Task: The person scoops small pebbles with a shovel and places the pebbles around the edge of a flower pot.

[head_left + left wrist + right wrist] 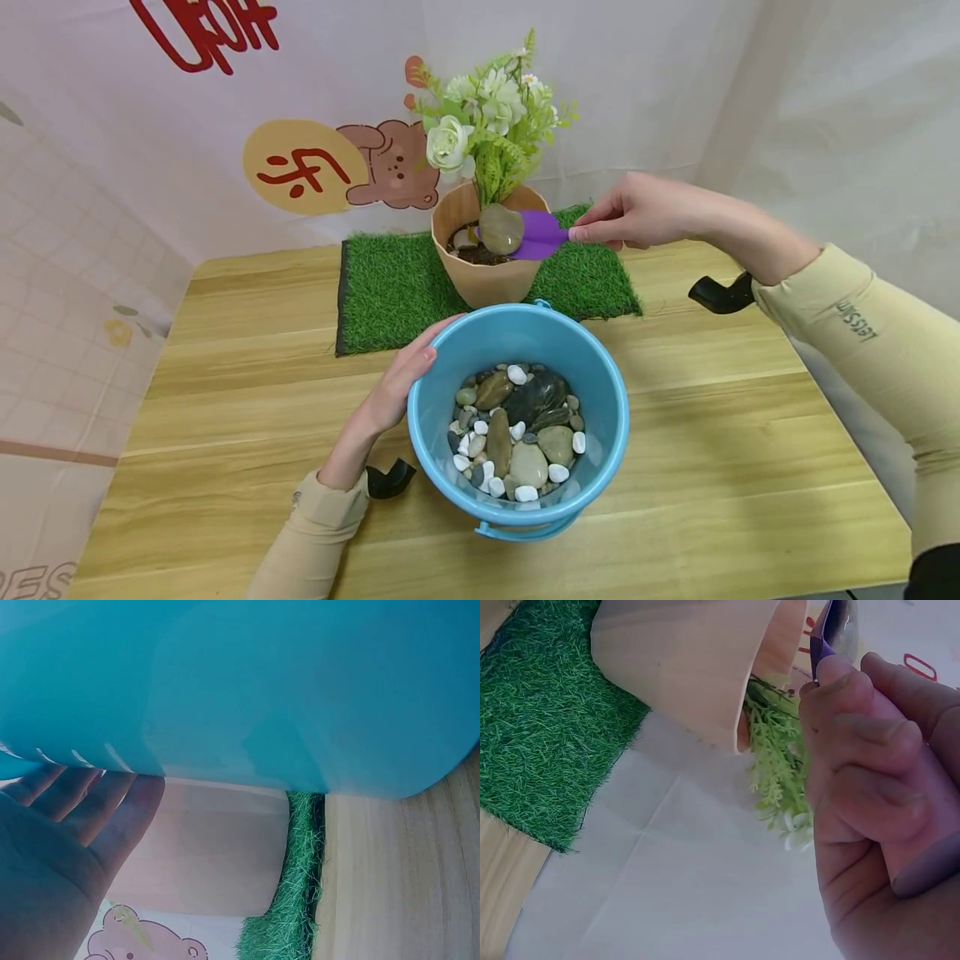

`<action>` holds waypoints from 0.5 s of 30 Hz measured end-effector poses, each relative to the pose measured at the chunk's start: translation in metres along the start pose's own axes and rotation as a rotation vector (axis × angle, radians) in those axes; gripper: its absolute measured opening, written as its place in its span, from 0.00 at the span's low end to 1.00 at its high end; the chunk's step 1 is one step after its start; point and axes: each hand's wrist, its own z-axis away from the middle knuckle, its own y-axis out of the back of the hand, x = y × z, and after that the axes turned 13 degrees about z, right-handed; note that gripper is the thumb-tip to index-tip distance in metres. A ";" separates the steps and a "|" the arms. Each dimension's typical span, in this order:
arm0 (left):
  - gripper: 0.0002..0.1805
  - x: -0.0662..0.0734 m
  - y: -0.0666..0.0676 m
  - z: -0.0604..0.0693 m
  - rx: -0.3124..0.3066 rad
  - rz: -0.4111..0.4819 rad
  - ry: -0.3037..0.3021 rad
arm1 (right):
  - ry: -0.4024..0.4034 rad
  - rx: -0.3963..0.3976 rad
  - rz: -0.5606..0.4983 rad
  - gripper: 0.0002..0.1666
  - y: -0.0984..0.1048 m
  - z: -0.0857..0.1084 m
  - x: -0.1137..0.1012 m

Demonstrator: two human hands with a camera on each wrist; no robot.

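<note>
head view: big stone is on the purple scoop over the flowerpot, right grip pinching the scoop from 3 o'clock. blue bucket sits at 6, left grip straight-fingered against its 10 o'clock side. looks like the tipping-in step; gentle tilt needed, imo.

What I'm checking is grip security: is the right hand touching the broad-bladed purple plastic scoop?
Touching: the right wrist view shows the right hand curled around the pink handle of the purple scoop.
</note>
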 end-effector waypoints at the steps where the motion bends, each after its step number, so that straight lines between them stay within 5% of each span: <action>1: 0.34 0.000 0.000 0.000 0.001 -0.003 0.001 | -0.003 -0.005 0.005 0.21 0.000 -0.004 0.000; 15: 0.35 -0.002 0.000 -0.001 -0.003 -0.006 -0.027 | 0.044 -0.055 0.092 0.21 0.003 -0.047 -0.011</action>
